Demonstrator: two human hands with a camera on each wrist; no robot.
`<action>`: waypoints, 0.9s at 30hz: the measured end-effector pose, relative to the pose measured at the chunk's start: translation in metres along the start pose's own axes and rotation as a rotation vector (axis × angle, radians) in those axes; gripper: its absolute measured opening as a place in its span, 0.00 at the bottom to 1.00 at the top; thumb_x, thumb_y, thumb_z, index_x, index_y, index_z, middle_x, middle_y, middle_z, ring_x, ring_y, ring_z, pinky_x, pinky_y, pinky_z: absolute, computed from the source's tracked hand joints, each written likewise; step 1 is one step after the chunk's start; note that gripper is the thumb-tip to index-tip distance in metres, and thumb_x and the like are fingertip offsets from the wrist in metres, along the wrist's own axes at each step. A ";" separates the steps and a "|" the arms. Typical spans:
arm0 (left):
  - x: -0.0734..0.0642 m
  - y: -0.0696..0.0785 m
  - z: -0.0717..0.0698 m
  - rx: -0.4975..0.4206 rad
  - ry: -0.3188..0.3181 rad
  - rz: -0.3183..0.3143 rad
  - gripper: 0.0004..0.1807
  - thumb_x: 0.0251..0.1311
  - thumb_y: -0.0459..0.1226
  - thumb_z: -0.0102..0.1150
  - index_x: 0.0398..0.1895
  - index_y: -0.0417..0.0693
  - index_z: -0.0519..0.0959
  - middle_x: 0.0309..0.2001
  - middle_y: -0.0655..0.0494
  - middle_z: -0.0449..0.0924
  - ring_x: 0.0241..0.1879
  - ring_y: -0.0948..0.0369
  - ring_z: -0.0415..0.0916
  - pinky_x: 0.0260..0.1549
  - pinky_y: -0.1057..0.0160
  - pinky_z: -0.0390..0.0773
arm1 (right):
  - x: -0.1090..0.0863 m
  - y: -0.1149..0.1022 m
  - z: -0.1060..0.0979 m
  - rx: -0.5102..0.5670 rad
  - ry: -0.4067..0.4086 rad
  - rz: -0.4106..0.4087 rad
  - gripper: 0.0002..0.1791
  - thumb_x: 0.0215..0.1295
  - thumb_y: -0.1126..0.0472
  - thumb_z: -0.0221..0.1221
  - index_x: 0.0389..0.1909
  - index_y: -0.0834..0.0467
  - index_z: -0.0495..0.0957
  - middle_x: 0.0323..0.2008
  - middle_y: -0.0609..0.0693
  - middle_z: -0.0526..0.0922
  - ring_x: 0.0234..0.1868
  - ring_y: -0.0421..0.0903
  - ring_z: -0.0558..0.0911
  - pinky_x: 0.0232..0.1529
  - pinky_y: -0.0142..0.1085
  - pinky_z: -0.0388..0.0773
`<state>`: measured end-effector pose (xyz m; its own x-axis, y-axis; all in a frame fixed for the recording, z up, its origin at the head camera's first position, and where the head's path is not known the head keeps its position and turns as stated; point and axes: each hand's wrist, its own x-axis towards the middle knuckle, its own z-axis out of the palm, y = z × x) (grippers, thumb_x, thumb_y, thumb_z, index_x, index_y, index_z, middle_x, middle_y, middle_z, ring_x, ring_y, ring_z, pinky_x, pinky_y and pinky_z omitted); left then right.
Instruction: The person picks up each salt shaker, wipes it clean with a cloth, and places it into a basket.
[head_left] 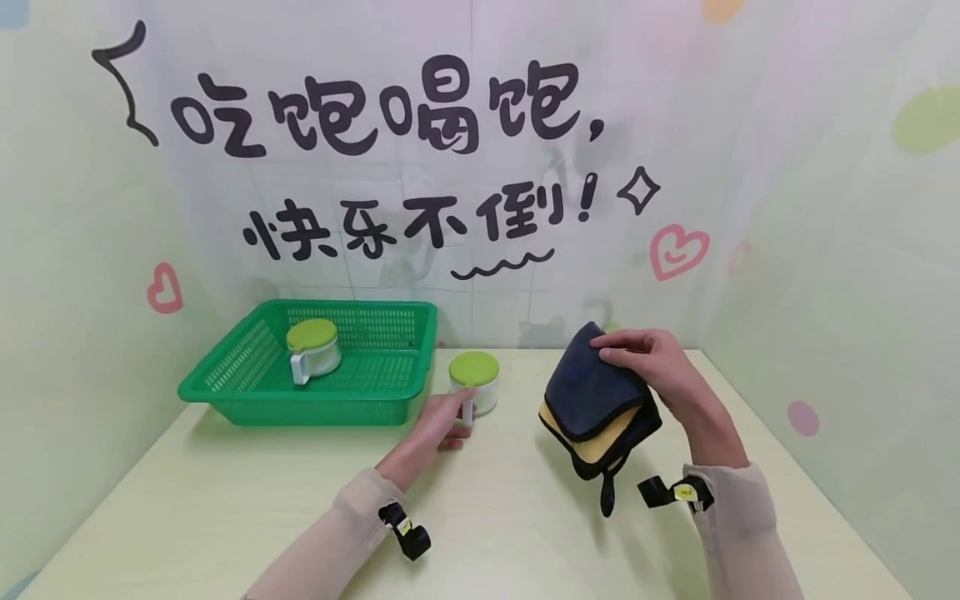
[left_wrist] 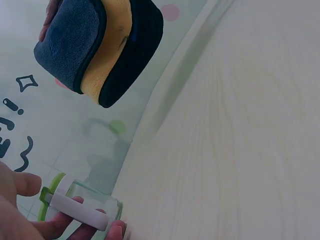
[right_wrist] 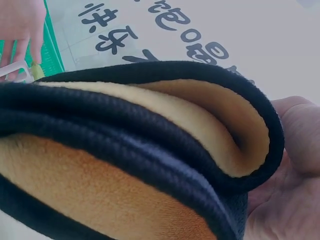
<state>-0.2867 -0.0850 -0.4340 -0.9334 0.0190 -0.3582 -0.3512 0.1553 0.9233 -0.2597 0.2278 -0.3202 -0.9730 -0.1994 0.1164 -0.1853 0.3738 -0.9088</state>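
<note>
- Left hand, centre of frame: hooking its fingers behind the white handle of a green-lidded glass seasoning jar, thumb resting near the lid.
- Jar standing upright on the pale wood-grain surface, right of the green perforated basket.
- Second seasoning jar sitting inside that basket, left of frame.
- Right hand, right of centre: pinching a folded navy-and-yellow towel by its top edge, holding it aloft.
- Step, judging: securing the jar; next move probably calling for firming the handle grip, keeping the towel clear.
</note>
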 end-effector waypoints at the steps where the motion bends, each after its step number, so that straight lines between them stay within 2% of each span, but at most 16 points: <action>1: 0.001 -0.001 0.000 -0.003 -0.004 0.003 0.24 0.63 0.55 0.51 0.48 0.45 0.76 0.43 0.50 0.77 0.31 0.59 0.78 0.29 0.64 0.78 | 0.000 0.000 0.001 -0.002 -0.004 -0.001 0.22 0.64 0.50 0.61 0.54 0.58 0.80 0.59 0.55 0.77 0.62 0.48 0.74 0.51 0.25 0.75; 9: 0.006 0.002 0.006 -0.047 -0.023 0.103 0.18 0.65 0.44 0.51 0.43 0.38 0.80 0.36 0.53 0.80 0.29 0.62 0.71 0.32 0.65 0.74 | -0.001 -0.001 0.001 -0.005 -0.016 0.019 0.23 0.63 0.49 0.61 0.55 0.58 0.79 0.59 0.55 0.77 0.62 0.48 0.73 0.51 0.25 0.74; 12: 0.008 0.000 0.008 -0.066 -0.015 0.136 0.17 0.67 0.40 0.48 0.45 0.36 0.80 0.38 0.52 0.78 0.33 0.62 0.70 0.38 0.62 0.74 | -0.001 -0.001 0.001 -0.008 -0.004 0.022 0.23 0.62 0.48 0.62 0.54 0.57 0.80 0.58 0.54 0.78 0.60 0.46 0.74 0.51 0.25 0.74; 17: 0.007 -0.003 0.009 -0.088 0.041 0.157 0.17 0.68 0.38 0.46 0.47 0.35 0.80 0.43 0.51 0.77 0.41 0.59 0.70 0.44 0.60 0.72 | -0.001 0.000 0.004 -0.036 0.030 0.011 0.23 0.59 0.46 0.64 0.51 0.55 0.81 0.53 0.48 0.82 0.56 0.41 0.76 0.52 0.27 0.72; 21: 0.004 -0.002 0.010 -0.114 0.078 0.160 0.17 0.66 0.38 0.47 0.47 0.36 0.80 0.44 0.51 0.78 0.42 0.59 0.70 0.42 0.62 0.70 | -0.001 0.001 0.006 -0.047 0.027 -0.044 0.20 0.58 0.49 0.66 0.49 0.55 0.82 0.47 0.46 0.84 0.50 0.41 0.81 0.49 0.28 0.75; 24: 0.000 0.000 0.011 -0.135 0.083 0.160 0.16 0.64 0.38 0.49 0.45 0.36 0.81 0.43 0.53 0.78 0.41 0.60 0.69 0.40 0.63 0.70 | -0.001 -0.001 0.008 -0.052 -0.005 -0.128 0.17 0.60 0.55 0.64 0.49 0.57 0.82 0.47 0.50 0.84 0.45 0.43 0.83 0.46 0.29 0.78; 27: -0.007 0.007 0.013 -0.153 0.081 0.156 0.16 0.63 0.39 0.51 0.43 0.37 0.82 0.41 0.54 0.78 0.39 0.61 0.70 0.40 0.63 0.71 | 0.000 -0.003 0.010 -0.076 -0.044 -0.205 0.15 0.62 0.58 0.63 0.50 0.56 0.82 0.49 0.53 0.83 0.44 0.43 0.83 0.46 0.30 0.78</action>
<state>-0.2813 -0.0709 -0.4271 -0.9780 -0.0496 -0.2027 -0.2032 0.0046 0.9791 -0.2577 0.2176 -0.3210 -0.9071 -0.3169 0.2770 -0.3904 0.3880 -0.8349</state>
